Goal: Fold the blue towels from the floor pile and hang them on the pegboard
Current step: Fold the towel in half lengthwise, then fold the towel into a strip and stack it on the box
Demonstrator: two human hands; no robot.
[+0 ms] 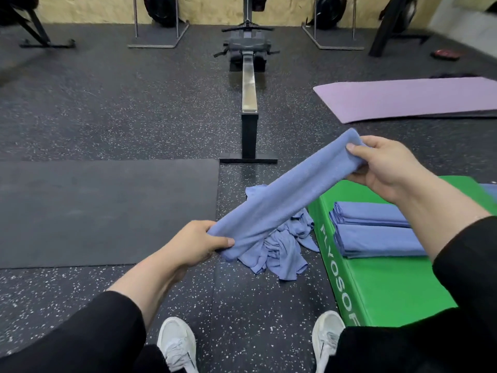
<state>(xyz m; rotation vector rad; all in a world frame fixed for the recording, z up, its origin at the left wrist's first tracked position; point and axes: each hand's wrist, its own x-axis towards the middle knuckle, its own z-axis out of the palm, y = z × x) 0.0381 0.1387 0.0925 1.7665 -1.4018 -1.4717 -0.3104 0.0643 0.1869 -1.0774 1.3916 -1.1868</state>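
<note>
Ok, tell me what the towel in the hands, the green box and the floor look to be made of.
Towel: soft matte blue cloth, probably microfibre or terry; it drapes and folds limp.
Green plyo box: smooth, slightly glossy vinyl-like cover with printed lettering; probably foam inside.
Floor: dark rubber-like gym tiles, matte, with pale speckles.

Single head-worn view, forward and down over near hands toward the gym floor (107, 117)

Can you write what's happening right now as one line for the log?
step: folding | left hand + right hand: grip folded towel ends | floor pile: remains | green box: folded towels
</note>
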